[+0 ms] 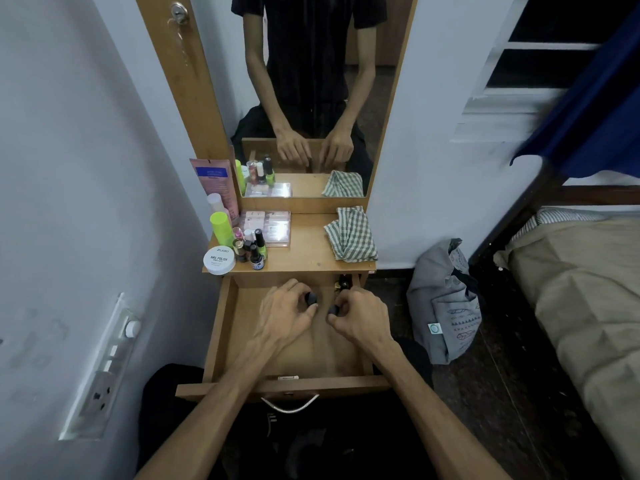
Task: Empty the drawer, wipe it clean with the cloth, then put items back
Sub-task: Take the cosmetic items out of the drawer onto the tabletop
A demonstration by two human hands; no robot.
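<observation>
A wooden dressing table (304, 259) with a mirror (311, 98) stands between pale walls, a bed (581, 289) to one side. Its drawer (221, 327) is pulled open, long axis running toward the person. Inside, the left hand (287, 315) pinches a dark-capped bottle (310, 298), the right hand (360, 315) another (333, 310) (caps up). Beyond both grips, the checked cloth (351, 235) lies on the tabletop, nail polish bottles (252, 249) opposite.

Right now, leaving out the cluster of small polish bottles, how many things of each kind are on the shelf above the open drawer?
Checked cloth: 1
Clear box: 1
Round white tub: 1
Tall bottles: 2, lime-green bottle and white-capped bottle
Pink tube: 1
Total: 6
</observation>
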